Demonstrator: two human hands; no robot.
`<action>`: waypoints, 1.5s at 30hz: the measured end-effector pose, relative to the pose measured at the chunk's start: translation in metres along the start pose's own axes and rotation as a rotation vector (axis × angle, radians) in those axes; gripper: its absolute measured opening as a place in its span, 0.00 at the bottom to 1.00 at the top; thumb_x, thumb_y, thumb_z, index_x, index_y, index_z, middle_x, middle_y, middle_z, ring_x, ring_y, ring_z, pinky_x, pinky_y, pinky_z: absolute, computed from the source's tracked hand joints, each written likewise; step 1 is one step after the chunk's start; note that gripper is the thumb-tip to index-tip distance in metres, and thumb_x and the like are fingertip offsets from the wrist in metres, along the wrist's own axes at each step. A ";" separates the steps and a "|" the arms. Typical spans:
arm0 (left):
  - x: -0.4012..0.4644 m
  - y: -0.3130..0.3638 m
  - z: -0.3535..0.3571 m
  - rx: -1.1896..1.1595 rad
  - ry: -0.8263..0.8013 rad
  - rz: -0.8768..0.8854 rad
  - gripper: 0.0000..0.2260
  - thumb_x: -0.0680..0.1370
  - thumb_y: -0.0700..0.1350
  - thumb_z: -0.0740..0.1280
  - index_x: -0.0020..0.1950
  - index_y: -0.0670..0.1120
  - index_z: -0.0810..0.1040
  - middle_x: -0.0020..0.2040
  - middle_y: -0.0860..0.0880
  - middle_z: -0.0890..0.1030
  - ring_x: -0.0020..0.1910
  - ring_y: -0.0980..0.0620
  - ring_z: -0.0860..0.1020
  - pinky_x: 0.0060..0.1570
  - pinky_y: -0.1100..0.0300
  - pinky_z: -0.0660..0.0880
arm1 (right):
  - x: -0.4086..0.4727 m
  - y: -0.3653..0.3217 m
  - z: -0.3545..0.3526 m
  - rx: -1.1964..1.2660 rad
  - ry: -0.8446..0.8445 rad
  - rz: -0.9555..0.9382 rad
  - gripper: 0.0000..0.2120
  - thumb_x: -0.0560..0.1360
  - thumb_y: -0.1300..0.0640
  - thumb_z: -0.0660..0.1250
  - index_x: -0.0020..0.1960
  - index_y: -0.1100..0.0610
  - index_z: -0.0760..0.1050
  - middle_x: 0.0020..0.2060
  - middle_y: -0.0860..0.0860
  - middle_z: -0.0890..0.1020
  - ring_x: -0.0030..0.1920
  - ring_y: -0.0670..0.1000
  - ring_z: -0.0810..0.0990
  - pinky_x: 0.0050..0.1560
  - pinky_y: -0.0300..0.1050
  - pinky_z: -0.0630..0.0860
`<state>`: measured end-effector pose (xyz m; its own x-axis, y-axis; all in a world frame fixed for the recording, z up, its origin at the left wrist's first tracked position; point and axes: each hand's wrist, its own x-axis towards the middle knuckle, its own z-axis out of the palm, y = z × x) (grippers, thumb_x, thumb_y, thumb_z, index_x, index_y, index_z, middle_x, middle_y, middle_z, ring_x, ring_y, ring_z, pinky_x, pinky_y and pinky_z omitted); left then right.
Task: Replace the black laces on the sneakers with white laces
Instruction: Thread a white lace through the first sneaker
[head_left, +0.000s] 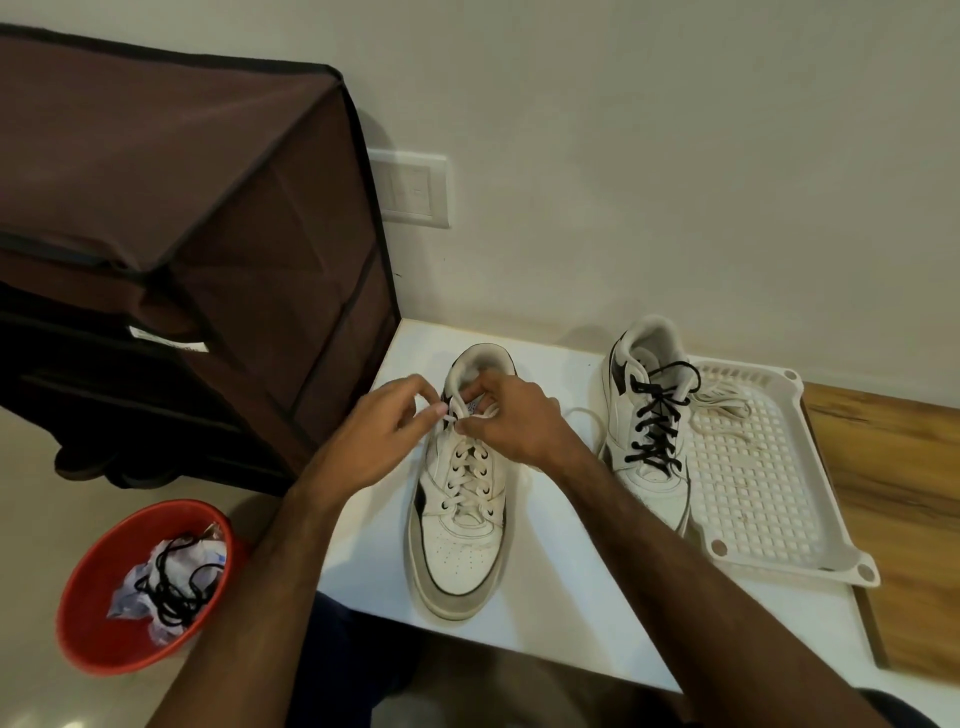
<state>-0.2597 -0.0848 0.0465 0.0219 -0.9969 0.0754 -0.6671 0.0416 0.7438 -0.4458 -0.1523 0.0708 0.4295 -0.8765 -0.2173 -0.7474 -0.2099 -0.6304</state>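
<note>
Fingers of both hands pinching white lace (470, 480) ends, knot hidden behind knuckles

Single head-worn wide-angle view, looking forward and down from close above, facing the wall, taking in the white tabletop (561, 613) and floor at left
</note>
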 end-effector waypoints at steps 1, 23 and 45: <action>0.002 -0.001 0.004 0.066 -0.037 0.009 0.06 0.82 0.53 0.67 0.49 0.51 0.78 0.39 0.54 0.73 0.37 0.58 0.73 0.40 0.62 0.69 | -0.001 0.001 0.001 0.004 0.005 -0.008 0.17 0.74 0.43 0.73 0.61 0.46 0.77 0.54 0.42 0.82 0.57 0.48 0.79 0.64 0.55 0.67; -0.001 0.021 0.008 0.056 -0.044 -0.085 0.11 0.81 0.54 0.68 0.55 0.53 0.67 0.44 0.58 0.79 0.35 0.66 0.77 0.36 0.60 0.70 | -0.002 0.008 0.002 0.019 -0.017 -0.044 0.18 0.75 0.41 0.71 0.63 0.44 0.76 0.54 0.39 0.81 0.59 0.47 0.78 0.62 0.56 0.66; -0.002 0.009 0.014 -0.205 0.012 -0.106 0.16 0.78 0.53 0.73 0.61 0.52 0.71 0.44 0.56 0.79 0.45 0.60 0.81 0.50 0.59 0.79 | -0.035 0.042 -0.001 0.607 0.120 -0.092 0.19 0.74 0.63 0.76 0.58 0.54 0.71 0.60 0.53 0.76 0.52 0.52 0.82 0.45 0.36 0.78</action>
<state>-0.2757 -0.0832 0.0438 0.0939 -0.9956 -0.0033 -0.4957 -0.0496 0.8671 -0.4924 -0.1312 0.0528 0.3921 -0.9165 -0.0792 -0.2740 -0.0342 -0.9611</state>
